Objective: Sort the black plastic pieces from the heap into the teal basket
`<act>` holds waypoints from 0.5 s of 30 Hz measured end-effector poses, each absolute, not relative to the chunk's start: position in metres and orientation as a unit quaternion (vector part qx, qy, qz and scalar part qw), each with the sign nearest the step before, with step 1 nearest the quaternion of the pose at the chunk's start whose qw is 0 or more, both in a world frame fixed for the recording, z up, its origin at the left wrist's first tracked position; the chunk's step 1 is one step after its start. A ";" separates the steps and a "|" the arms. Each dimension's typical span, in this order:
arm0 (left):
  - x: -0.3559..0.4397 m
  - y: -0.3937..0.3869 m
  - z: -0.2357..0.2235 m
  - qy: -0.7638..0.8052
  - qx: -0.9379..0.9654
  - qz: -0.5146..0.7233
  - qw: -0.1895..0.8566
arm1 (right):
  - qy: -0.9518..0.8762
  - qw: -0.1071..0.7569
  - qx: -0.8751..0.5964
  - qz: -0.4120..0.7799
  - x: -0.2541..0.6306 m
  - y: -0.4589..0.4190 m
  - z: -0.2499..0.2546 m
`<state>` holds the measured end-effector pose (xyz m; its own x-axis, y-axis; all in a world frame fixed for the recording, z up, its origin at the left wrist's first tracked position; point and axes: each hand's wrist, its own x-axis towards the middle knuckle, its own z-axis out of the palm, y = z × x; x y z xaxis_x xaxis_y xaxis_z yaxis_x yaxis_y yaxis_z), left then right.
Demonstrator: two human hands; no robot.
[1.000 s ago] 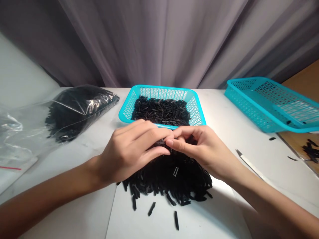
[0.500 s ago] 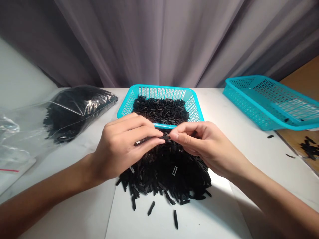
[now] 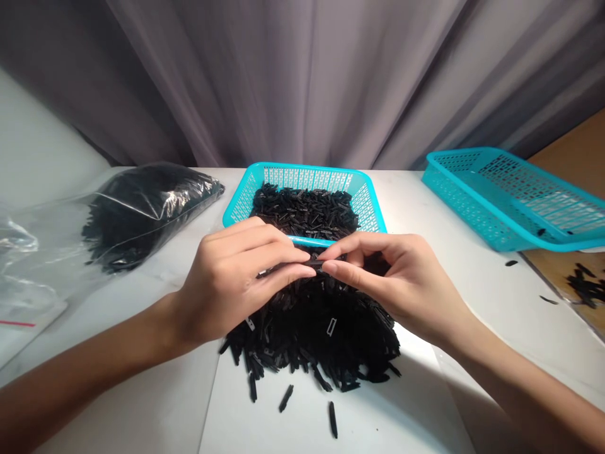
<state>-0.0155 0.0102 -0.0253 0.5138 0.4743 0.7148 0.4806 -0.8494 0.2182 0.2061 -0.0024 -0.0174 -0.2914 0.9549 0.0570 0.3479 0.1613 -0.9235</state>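
Observation:
My left hand [image 3: 236, 280] and my right hand [image 3: 394, 280] meet fingertip to fingertip above a heap of small black plastic strips [image 3: 316, 334]. Both pinch one short black strip [image 3: 317, 261] between thumb and fingers, each at one end. The heap lies on a white sheet [image 3: 331, 416] near the table's front. Just behind the hands stands a turquoise basket [image 3: 236, 208] filled with more of the same black pieces. A few loose strips [image 3: 286, 397] lie in front of the heap.
A clear plastic bag of black strips [image 3: 137, 208] lies at the left. A second turquoise basket [image 3: 510, 195], nearly empty, sits at the right, with stray black pieces [image 3: 586, 287] on the wooden surface beside it. A grey curtain hangs behind the table.
The hands rose a little off the heap and now hold one strip between them in plain sight. The knife-like strip at the right has left the view.

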 end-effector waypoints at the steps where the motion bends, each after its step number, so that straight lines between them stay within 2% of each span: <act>1: -0.016 0.010 -0.025 -0.274 -0.870 -0.409 0.010 | -0.672 0.351 -0.481 0.441 0.207 -0.002 -0.017; 15: -0.016 0.010 -0.025 -0.274 -0.871 -0.407 0.023 | -0.632 0.340 -0.465 0.519 0.209 0.001 -0.021</act>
<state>-0.0158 0.0098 -0.0250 0.5175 0.4589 0.7222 0.4962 -0.8486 0.1836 0.2093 0.0008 -0.0208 -0.3363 0.9403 -0.0520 0.2343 0.0300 -0.9717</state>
